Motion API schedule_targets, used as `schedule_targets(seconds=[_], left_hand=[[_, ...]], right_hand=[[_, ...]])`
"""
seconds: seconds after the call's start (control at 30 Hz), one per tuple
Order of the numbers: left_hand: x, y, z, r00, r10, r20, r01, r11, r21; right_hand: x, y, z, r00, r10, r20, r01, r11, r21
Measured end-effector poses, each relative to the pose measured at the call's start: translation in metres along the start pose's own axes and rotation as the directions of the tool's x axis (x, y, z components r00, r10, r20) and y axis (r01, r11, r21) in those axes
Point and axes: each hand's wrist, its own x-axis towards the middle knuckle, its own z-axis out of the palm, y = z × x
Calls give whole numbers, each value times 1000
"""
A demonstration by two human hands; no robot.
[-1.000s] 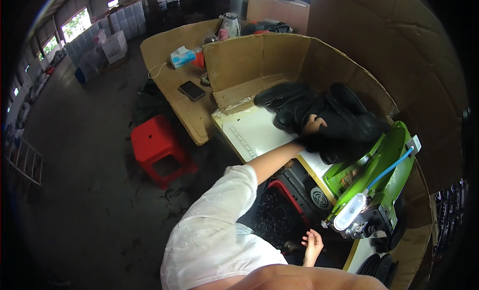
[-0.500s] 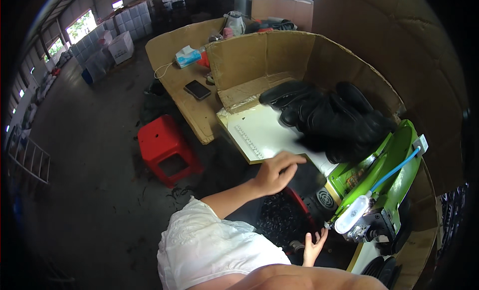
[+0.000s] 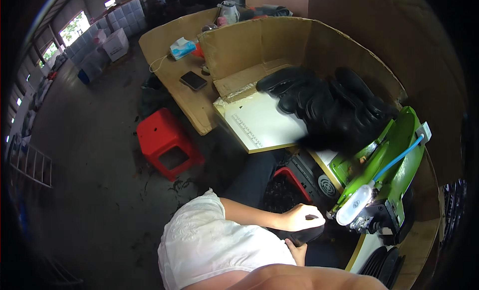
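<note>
Close to my body, in front of the green machine [image 3: 406, 155], both of my hands are on a black shoe sole [image 3: 305, 235]. My left hand [image 3: 302, 218] lies over its upper side, with fingers curled toward its far end. Below it, my right hand [image 3: 298, 250] grips the near part, and the rest of that hand's fingers are partly hidden. A lit white lamp [image 3: 355, 204] on the machine shines just to the right of my hands. A heap of black shoe soles [image 3: 319, 105] covers the right part of the white worktop [image 3: 269, 123].
A red bin [image 3: 305, 186] with black scraps stands beneath my left forearm. More black soles [image 3: 381, 267] stand in a row at lower right. Cardboard walls [image 3: 259, 45] enclose the worktop. A red stool [image 3: 162, 135], a phone [image 3: 193, 81] and a tissue box [image 3: 182, 48] are at left.
My left hand has come down and toward me from above the bin, onto the sole. My right hand has drawn back from the machine and now grips the sole. The view has shifted slightly.
</note>
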Motion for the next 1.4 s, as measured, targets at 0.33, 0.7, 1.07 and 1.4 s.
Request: schedule_targets(seconds=[0.33, 0.7, 1.07, 1.4], left_hand=[[6, -18, 20, 871, -352, 342, 489, 688, -537], [32, -7, 36, 894, -375, 245, 368, 927, 75], [-6, -63, 8, 939, -321, 123, 317, 947, 52], [-11, -35, -18, 939, -323, 120, 341, 922, -183]], right_hand=[[-21, 3, 3, 981, -5, -192, 23, 995, 93], [-1, -5, 32, 999, 42, 19, -45, 974, 221], [-79, 24, -110, 963, -8, -268, 130, 889, 440], [7, -92, -130, 789, 99, -606, 579, 208, 788]])
